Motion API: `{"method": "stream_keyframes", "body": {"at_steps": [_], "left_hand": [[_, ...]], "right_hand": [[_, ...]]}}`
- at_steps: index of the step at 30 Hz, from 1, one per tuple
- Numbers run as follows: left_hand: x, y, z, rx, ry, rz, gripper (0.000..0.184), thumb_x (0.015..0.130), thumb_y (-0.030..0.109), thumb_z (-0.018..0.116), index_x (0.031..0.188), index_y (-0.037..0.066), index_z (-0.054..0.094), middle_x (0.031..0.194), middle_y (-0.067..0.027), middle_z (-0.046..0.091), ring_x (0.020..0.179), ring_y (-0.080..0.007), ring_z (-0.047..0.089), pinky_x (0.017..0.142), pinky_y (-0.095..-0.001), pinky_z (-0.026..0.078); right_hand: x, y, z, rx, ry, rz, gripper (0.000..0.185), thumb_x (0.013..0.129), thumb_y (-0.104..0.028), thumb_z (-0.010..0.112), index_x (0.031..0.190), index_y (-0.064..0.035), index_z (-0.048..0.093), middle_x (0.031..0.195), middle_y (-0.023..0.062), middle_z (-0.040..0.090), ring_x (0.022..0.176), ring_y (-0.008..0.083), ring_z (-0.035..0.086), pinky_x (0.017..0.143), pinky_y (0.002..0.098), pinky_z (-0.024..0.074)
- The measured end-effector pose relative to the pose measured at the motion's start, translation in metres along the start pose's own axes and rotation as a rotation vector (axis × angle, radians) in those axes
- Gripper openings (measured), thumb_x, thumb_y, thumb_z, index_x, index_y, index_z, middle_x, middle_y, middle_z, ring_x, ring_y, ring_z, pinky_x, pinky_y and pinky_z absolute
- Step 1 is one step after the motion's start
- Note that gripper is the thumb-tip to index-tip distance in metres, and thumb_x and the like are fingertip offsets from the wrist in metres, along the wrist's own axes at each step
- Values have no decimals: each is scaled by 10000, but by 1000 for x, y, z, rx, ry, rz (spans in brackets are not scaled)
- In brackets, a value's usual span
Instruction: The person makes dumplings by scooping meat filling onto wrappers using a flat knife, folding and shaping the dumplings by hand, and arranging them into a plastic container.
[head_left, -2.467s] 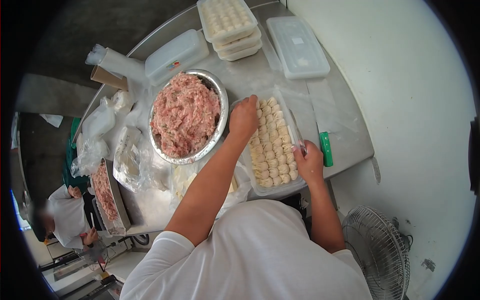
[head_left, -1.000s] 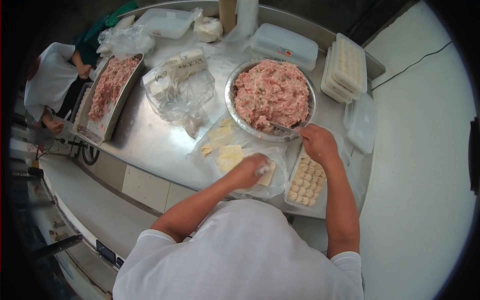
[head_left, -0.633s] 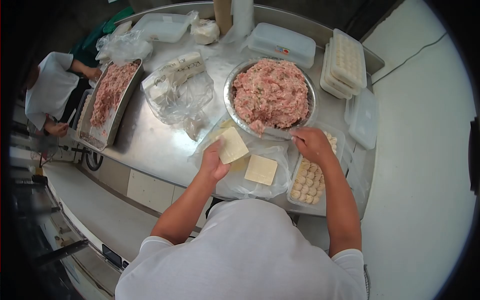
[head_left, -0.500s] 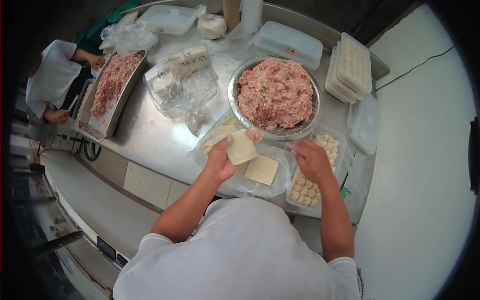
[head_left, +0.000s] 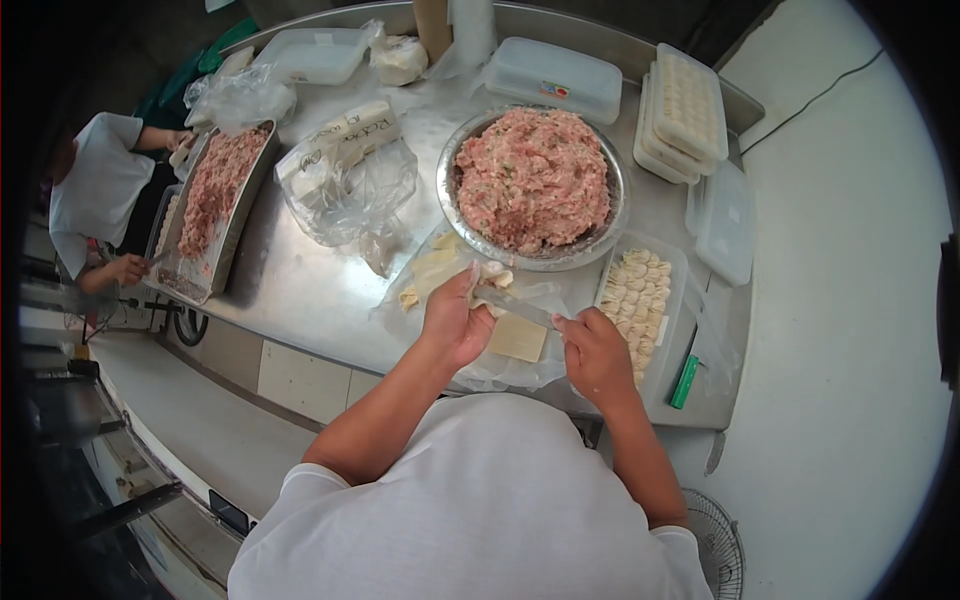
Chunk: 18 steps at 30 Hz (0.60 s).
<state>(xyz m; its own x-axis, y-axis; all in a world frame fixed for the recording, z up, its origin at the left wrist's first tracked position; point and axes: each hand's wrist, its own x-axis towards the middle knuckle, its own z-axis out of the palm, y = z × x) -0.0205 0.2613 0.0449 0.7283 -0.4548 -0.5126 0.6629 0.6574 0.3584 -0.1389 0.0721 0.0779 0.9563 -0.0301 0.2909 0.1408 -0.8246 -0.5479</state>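
Observation:
My left hand [head_left: 457, 322] is closed on a square dumpling wrapper [head_left: 494, 273], now bunched up around its filling. My right hand [head_left: 597, 352] grips a flat metal spreader [head_left: 517, 304] whose blade reaches to the wrapper. Below the hands, more square wrappers [head_left: 518, 340] lie on a plastic sheet [head_left: 480, 378]. Just beyond is a steel bowl [head_left: 447, 208] heaped with pinkish minced meat [head_left: 535, 175]. Beside my right hand stands a clear container [head_left: 676, 285] with rows of shaped dumplings [head_left: 636, 300].
A green-handled knife [head_left: 685, 382] lies at the right edge. Lidded dumpling boxes [head_left: 690, 100] are stacked behind it. A bagged wrapper pack [head_left: 345, 165] sits left of the bowl. At far left another person [head_left: 100, 190] works by a meat tray [head_left: 245, 210].
The wrapper in my left hand has gone from flat to folded. My right hand has moved slightly left and down, bringing the spreader against it. The view has shifted a little.

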Motion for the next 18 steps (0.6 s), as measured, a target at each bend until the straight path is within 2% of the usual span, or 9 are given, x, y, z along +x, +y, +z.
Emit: {"method": "stream_keyframes", "body": {"at_steps": [6, 7, 8, 10, 11, 12, 14, 16, 18], "left_hand": [[-27, 16, 21, -78, -411, 69, 443, 1062, 356, 443, 1355, 30, 507, 1305, -148, 598, 1191, -279, 594, 1052, -432, 473], [-23, 17, 19, 10, -451, 106, 455, 1022, 298, 551, 1392, 42, 485, 1350, -131, 564, 1208, -250, 580, 1025, -398, 485], [-20, 16, 16, 20, -459, 97, 455, 1022, 298, 551, 1392, 42, 485, 1350, -131, 564, 1208, -250, 580, 1025, -398, 485], [-16, 10, 11, 803, -303, 245, 460, 934, 162, 688, 1348, 45, 525, 1278, -98, 608, 1143, -218, 606, 979, -345, 495], [-15, 6, 8, 928, -311, 299, 496, 813, 38, 780, 1267, 58, 582, 1127, -74, 665, 1035, -180, 638, 906, -300, 501], [-18, 6, 17, 931, -323, 289, 496, 813, 38, 780, 1267, 58, 582, 1127, -74, 665, 1035, -180, 638, 906, -300, 501], [-26, 9, 39, 1492, -274, 464, 443, 770, 51, 816, 1169, 51, 624, 1008, -86, 691, 960, -177, 662, 855, -299, 510], [-22, 1, 38, 1547, -319, 434, 386, 775, 54, 802, 1118, 36, 627, 973, -118, 688, 917, -176, 667, 815, -308, 516], [-15, -8, 36, 1751, -475, 600, 320, 801, -20, 749, 1091, 17, 617, 965, -64, 671, 914, -142, 644, 828, -298, 522]], "right_hand": [[-5, -20, -26, 123, 78, 118, 277, 816, 13, 651, 1067, -74, 729, 853, 100, 583, 745, 285, 613, 649, 391, 509], [-6, -23, -32, 216, 92, 143, 279, 821, 12, 649, 1077, -71, 724, 860, 101, 589, 746, 289, 618, 657, 389, 511], [-7, -25, -36, 215, 106, 150, 279, 821, 12, 649, 1077, -71, 724, 860, 101, 589, 746, 289, 618, 657, 389, 511], [-12, -26, -43, 306, 66, 207, 275, 830, 4, 643, 1083, -72, 718, 878, 100, 601, 753, 293, 627, 670, 383, 514], [-16, -24, -45, 300, 75, 218, 275, 830, 4, 643, 1083, -72, 718, 878, 100, 601, 753, 293, 627, 670, 383, 514], [-20, -20, -44, 270, 19, 202, 267, 835, -8, 646, 1084, -75, 718, 879, 102, 600, 759, 295, 628, 674, 386, 514], [-25, -18, -51, 243, -30, 198, 259, 841, -20, 648, 1084, -78, 718, 881, 104, 600, 764, 296, 628, 677, 388, 513], [-28, -18, -73, 87, -129, 167, 238, 850, -37, 652, 1074, -81, 717, 882, 105, 601, 776, 297, 630, 686, 397, 511], [-38, -12, -91, 41, -124, 188, 220, 847, -48, 662, 1056, -83, 721, 883, 101, 601, 783, 300, 626, 684, 392, 512]]}}
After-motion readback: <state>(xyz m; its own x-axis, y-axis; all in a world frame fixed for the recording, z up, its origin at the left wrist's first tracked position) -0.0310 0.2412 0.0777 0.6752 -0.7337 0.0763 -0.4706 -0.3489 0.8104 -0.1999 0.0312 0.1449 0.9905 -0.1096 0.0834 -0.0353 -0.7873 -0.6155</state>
